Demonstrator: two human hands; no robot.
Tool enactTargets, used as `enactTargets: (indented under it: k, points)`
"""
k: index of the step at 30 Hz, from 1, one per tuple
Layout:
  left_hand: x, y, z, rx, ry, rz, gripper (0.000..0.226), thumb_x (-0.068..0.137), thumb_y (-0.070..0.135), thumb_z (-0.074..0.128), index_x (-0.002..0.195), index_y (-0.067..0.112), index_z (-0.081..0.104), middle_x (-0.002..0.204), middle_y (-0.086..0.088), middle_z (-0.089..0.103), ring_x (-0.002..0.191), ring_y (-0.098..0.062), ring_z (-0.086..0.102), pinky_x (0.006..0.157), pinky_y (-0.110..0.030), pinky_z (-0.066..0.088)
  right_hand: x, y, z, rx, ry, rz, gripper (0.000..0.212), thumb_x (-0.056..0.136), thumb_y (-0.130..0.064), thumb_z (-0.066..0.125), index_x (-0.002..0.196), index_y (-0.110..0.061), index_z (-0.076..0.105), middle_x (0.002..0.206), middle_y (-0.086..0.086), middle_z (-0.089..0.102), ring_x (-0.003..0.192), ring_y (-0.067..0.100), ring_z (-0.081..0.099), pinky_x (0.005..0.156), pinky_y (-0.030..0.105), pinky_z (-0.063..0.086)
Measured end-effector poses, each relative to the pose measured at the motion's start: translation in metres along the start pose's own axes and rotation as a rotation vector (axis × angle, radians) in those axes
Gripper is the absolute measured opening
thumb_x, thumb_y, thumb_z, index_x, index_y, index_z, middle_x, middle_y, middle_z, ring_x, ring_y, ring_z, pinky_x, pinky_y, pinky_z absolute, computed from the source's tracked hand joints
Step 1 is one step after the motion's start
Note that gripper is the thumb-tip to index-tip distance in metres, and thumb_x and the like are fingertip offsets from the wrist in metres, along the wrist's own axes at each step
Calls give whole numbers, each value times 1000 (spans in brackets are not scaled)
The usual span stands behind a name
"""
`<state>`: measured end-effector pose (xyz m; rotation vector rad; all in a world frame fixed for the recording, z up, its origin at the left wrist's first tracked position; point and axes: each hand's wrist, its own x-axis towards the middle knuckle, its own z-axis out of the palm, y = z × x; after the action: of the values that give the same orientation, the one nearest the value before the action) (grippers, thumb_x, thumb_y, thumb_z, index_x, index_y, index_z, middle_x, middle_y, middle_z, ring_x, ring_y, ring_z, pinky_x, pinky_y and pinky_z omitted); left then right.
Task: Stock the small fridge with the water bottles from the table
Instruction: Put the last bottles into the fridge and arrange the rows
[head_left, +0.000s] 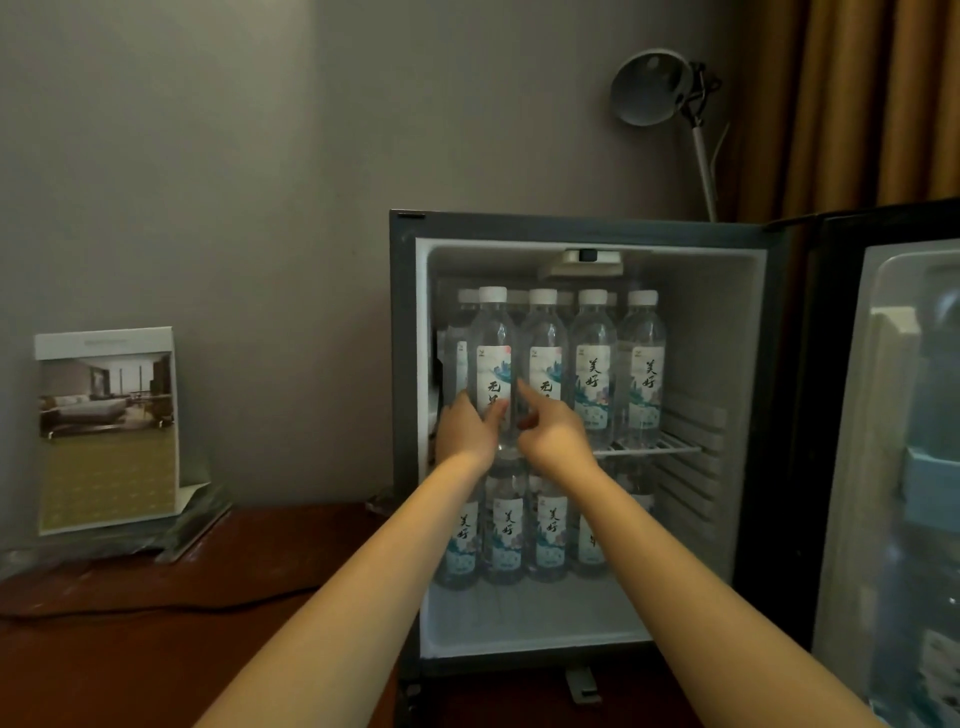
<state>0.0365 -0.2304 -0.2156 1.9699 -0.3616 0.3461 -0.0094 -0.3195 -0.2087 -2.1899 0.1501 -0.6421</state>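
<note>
Wooden table (156, 649) lies left of the open fridge (727, 312). Both forearms reach into the fridge. Left hand (467, 431) grip closed around a water bottle (493, 358) on the wire shelf (654, 447); right hand (553, 431) grip loose, index finger touching it. More bottles stand behind and below.

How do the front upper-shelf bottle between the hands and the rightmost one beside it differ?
The held bottle has both hands on it, left hand and right hand; the rightmost bottle stands untouched. Their labels face differently, showing different characters. Both are upright, clear and white-capped.
</note>
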Motion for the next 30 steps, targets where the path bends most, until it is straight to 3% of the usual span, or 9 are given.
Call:
enactTargets:
  k: [3,7,11,13,16,22,25,27,30]
  points:
    - [2,1,1,39,-3,23,56,91,46,49,134,11,42,134,-14,49,122,-30,49,100,-47,43,4,-5,-1,-31,-39,34,71,86,4,43,146,-30,27,129,8,56,63,11,50,52,22,41]
    - [0,6,-3,146,-23,-3,60,93,44,45,140,9,33,142,-19,37,127,-35,42,104,-46,39,3,-2,-4,-1,-32,-16,58,86,2,44,140,-19,41,101,6,60,60,13,50,51,22,40]
    - [-8,10,-3,170,81,112,68,94,28,51,148,18,12,148,-15,25,129,-33,40,101,-43,38,-1,-1,-8,219,84,-49,55,84,4,45,136,-13,47,122,12,62,84,20,63,65,25,50]
    - [-9,10,0,164,123,178,72,91,23,57,148,20,12,146,-13,28,128,-31,41,100,-42,39,2,-4,-9,345,74,-13,58,84,5,46,139,-13,43,134,9,54,109,21,59,84,27,51]
    - [-2,9,2,99,127,155,75,86,21,64,146,20,20,143,-11,34,126,-32,44,100,-44,40,5,-9,-8,470,24,60,60,83,7,49,139,-13,43,138,8,51,124,23,49,102,38,45]
    - [0,10,5,121,97,161,75,88,19,60,148,19,14,148,-11,27,128,-32,42,102,-42,39,9,-5,-14,506,40,79,50,80,5,55,127,-11,56,126,11,60,116,25,56,100,40,47]
    - [-2,9,3,137,43,141,81,90,18,58,150,20,4,151,-13,19,129,-33,40,104,-44,37,-2,9,-27,445,295,18,28,87,-1,54,110,-15,62,106,3,66,93,16,62,82,28,54]
    - [-4,8,3,135,40,119,84,89,20,60,149,20,0,153,-15,16,130,-34,40,104,-44,37,-8,24,-43,327,570,-7,31,87,0,53,116,-13,56,105,1,58,94,16,59,75,23,49]
    - [-7,6,6,177,59,113,83,90,22,59,148,16,0,152,-16,18,131,-35,39,102,-42,39,6,54,-71,135,722,89,56,86,-8,61,137,-7,37,132,16,48,124,32,45,101,43,41]
